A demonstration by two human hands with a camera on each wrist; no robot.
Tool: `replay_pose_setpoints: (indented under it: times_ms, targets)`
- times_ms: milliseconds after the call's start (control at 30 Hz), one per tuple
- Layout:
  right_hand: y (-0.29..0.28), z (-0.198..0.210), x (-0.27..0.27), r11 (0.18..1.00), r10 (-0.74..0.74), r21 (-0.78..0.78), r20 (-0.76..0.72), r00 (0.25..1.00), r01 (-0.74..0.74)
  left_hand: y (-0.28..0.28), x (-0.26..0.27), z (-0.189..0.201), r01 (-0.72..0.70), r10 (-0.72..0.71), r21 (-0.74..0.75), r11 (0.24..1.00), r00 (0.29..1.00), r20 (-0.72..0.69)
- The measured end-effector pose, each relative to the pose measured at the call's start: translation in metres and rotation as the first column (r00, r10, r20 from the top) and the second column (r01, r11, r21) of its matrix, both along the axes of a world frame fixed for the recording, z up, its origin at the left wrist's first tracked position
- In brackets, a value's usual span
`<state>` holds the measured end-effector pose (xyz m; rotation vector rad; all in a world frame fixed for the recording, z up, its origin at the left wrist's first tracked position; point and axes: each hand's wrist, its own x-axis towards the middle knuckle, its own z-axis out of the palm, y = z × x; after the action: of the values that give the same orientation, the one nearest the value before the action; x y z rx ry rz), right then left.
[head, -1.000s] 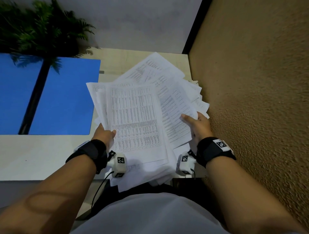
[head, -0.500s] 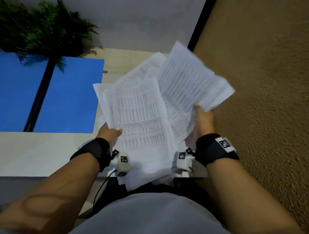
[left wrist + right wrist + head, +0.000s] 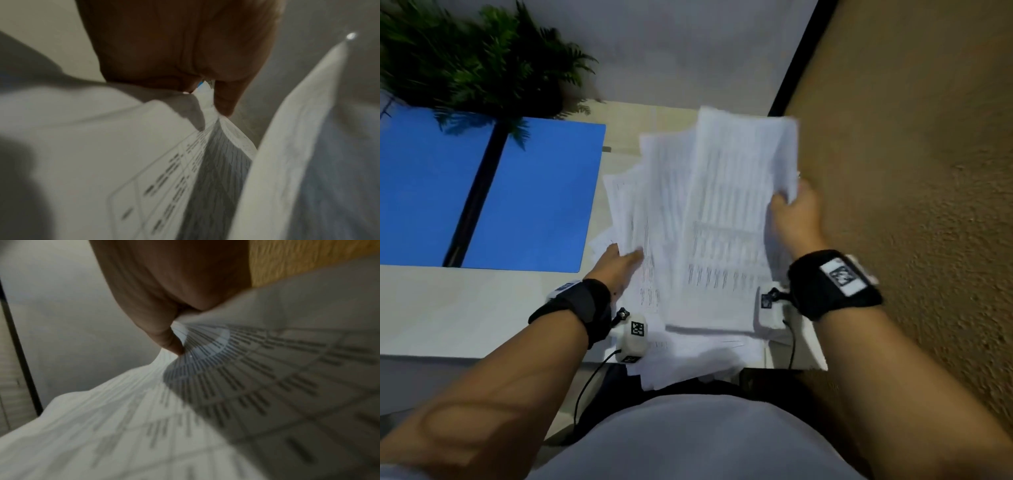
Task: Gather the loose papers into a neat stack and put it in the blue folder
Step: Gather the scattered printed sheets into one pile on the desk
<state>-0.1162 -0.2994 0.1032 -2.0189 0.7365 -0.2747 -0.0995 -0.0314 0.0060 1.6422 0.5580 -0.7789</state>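
Head: blue folder (image 3: 534, 192) open; wrists: hands pinching papers (image 3: 267, 369).

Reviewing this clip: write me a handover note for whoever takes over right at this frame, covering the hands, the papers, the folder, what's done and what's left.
Left hand: grips the left edge of the loose white printed papers, thumb on top.
Right hand: pinches a raised bundle of printed sheets at its right edge, held above the pile.
Open blue folder: lies flat on the pale table, left of the papers, with no papers in it.
Done: some sheets gathered into the right hand's bundle.
Left: the pile is fanned and overhangs the near table edge; square everything into one stack, lay it in the folder.
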Motion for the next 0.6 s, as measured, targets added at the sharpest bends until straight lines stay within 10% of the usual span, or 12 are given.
replay_pose_setpoints:
  times_ms: [200, 467, 600]
  targets:
    - [0.027, -0.088, -0.003, 0.999, 0.05, 0.023, -0.307, 0.951, -0.045, -0.007, 0.003, -0.002, 0.002, -0.008, -0.098, 0.995, 0.998, -0.063]
    - [0.034, -0.123, -0.01, 0.989, 0.123, 0.122, -0.387, 0.914, -0.081, -0.007, -0.002, -0.024, 0.055, -0.076, 0.167, 0.984, 0.99, 0.117]
    - [0.004, -0.121, -0.016, 0.924, -0.373, -0.073, -0.386, 0.844, 0.375, 0.005, 0.009, -0.045, 0.018, -0.044, 0.205, 0.979, 0.991, 0.127]
